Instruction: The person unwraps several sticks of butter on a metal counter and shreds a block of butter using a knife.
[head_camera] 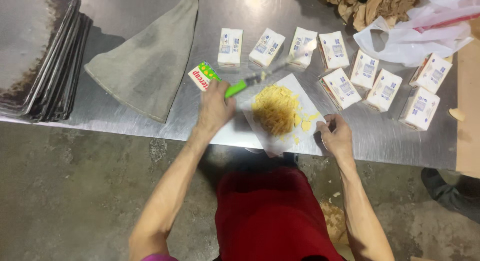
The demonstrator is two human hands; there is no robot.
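- We see a heap of yellow shavings on a white sheet, at the near edge of the steel counter, between the two hands.
- Left hand: grip clamped on the green handle of a knife; the blade slants up and to the right above the heap and is blurred.
- Right hand: fingers pinched together on the right near corner of the white sheet.
- A few loose yellow crumbs lie on the sheet just right of the heap.
- Packages, white rectangular with blue-and-red labels: we count ten small cartons. Four stand in a row behind the sheet; three lie just right of it; three more sit further right, near the counter's end.
- One flat green-and-white packet with red lettering lies just beside the left hand, left of the knife handle.
- A grey cloth lies spread on the counter, left of the packet.
- A stack of dark, worn baking trays sits at the far left; count not readable.
- At the far right corner: crumpled brown paper and a white plastic bag, touching.
- Red apron below the counter edge; concrete floor beneath.
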